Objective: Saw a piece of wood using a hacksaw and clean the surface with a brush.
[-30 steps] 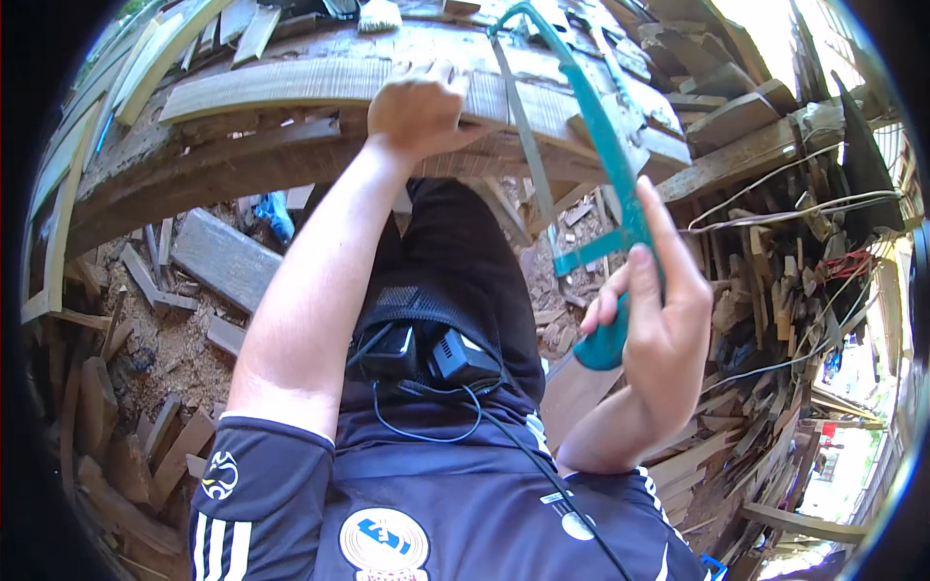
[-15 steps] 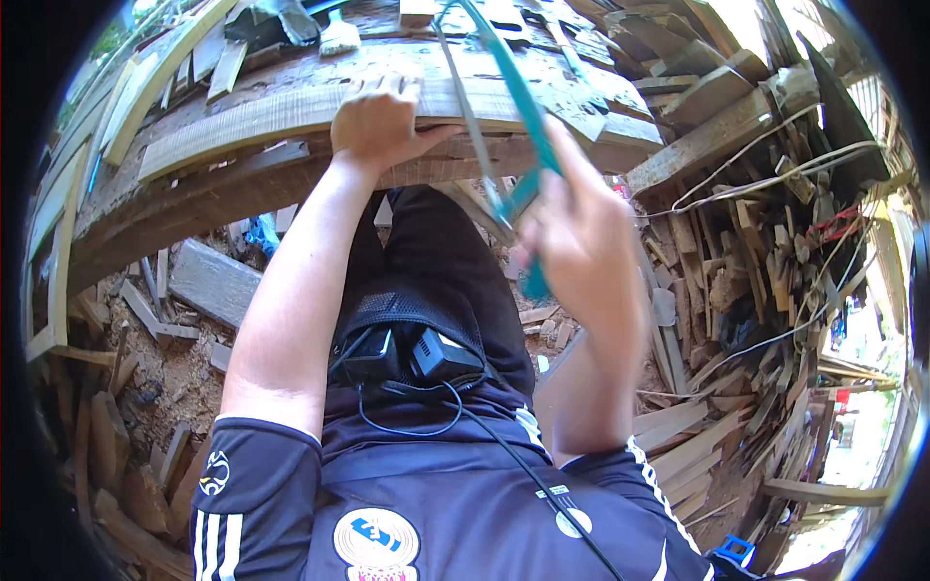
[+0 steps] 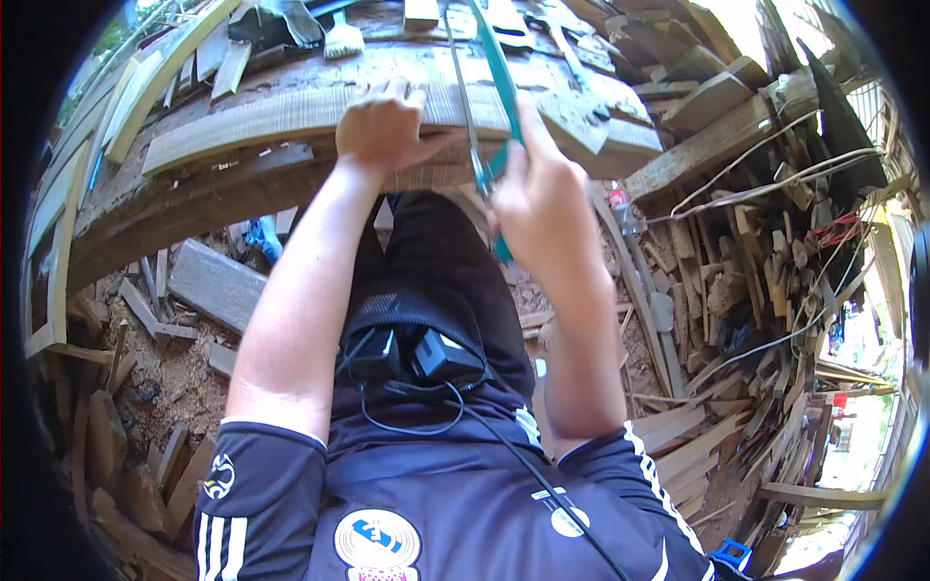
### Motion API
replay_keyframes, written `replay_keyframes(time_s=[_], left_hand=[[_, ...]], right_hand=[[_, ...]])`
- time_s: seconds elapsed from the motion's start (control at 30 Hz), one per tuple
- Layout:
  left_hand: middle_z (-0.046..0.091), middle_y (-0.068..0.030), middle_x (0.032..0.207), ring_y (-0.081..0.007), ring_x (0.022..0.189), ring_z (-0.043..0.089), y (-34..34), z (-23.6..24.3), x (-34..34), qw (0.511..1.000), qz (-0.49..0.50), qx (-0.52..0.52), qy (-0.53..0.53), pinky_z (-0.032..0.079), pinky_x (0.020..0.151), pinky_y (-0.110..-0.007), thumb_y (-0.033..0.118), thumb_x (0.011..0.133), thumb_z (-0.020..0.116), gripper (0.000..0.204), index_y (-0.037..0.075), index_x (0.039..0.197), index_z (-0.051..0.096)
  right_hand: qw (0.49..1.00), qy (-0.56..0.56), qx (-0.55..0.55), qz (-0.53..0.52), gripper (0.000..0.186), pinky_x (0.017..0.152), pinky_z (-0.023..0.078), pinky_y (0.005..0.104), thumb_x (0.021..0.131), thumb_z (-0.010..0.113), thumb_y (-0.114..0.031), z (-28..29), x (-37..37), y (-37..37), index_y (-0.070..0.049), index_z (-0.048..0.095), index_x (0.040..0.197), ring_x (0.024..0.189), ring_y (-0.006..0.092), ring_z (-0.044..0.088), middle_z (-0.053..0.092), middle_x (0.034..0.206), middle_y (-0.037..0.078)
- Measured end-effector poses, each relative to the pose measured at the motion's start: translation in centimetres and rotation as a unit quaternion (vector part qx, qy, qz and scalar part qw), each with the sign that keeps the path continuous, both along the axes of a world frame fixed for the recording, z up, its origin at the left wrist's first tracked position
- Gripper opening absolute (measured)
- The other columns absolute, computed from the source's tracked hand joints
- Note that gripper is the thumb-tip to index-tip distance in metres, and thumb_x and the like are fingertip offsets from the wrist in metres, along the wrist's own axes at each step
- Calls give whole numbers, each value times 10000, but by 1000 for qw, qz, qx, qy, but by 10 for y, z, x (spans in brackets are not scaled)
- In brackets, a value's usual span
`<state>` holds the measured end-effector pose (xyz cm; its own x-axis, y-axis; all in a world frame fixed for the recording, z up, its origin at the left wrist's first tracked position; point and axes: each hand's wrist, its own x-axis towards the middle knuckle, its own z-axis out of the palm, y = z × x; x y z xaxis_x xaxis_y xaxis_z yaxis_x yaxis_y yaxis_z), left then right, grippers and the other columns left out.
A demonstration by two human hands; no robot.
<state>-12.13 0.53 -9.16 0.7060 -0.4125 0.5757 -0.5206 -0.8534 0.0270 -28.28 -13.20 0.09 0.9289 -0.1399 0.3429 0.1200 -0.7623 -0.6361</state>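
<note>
My left hand (image 3: 381, 128) presses down on a long pale wooden board (image 3: 257, 118), fingers curled over its top and thumb stretched along the near edge. The board lies along the near side of a rough workbench. To the right of that hand, my right hand (image 3: 547, 198) is closed around the handle of a hacksaw (image 3: 500, 79) with a green frame. Its thin blade crosses the board just right of my left thumb, pointing away from me. The contact between blade and wood is too small to make out.
A paintbrush (image 3: 344, 39) and a tool with a pale handle (image 3: 570, 58) lie on the bench's far part. Offcuts and scrap wood (image 3: 765, 261) are heaped at the right. A grey plank (image 3: 215, 283) rests on the sawdust-strewn ground at the left, beside a blue plastic scrap (image 3: 263, 237).
My right hand and the hacksaw have shifted left and slightly away from me, the blade closer to my left hand. The left hand stays on the board, almost unmoved.
</note>
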Motion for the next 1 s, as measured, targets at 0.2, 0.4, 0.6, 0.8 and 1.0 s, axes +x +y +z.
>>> replay_keyframes(time_s=[0.2,0.4,0.6,0.8,1.0], left_hand=[[714,-135,1154,-296,1088,695,-5,10,4,1000,-12,12,25,553,956,-430,790,798,641,856,55,1232,713],[720,-132,1116,-310,1005,725,5,-2,7,998,-8,-5,-68,587,872,-424,812,780,644,865,63,1206,725],[724,-138,1076,-308,963,736,-9,6,6,999,-20,1,-32,604,819,-420,819,794,626,852,65,1173,741],[720,-148,1111,-316,1048,716,12,-3,7,997,-7,4,-72,589,892,-441,810,778,656,876,55,1217,726],[726,-142,1131,-298,1005,726,-2,13,-1,999,1,31,37,598,844,-402,822,793,623,881,47,1199,724]], right_hand=[[997,28,69,-31,469,502,478,279,1043,452,-25,51,-91,19,-44,539,1503,521,68,569,556,600,28],[983,44,178,-2,495,492,467,287,1024,464,-21,28,-34,-4,12,477,1518,506,132,589,599,642,75],[993,30,104,-51,485,503,490,300,1040,443,-27,45,-73,6,0,483,1522,517,120,605,613,606,67],[992,64,111,-18,484,518,473,276,1066,433,-68,38,-46,9,-68,481,1548,528,76,562,532,583,16],[996,1,86,-5,500,483,484,319,1048,451,-47,10,-41,-2,13,427,1544,498,157,620,626,606,96]])
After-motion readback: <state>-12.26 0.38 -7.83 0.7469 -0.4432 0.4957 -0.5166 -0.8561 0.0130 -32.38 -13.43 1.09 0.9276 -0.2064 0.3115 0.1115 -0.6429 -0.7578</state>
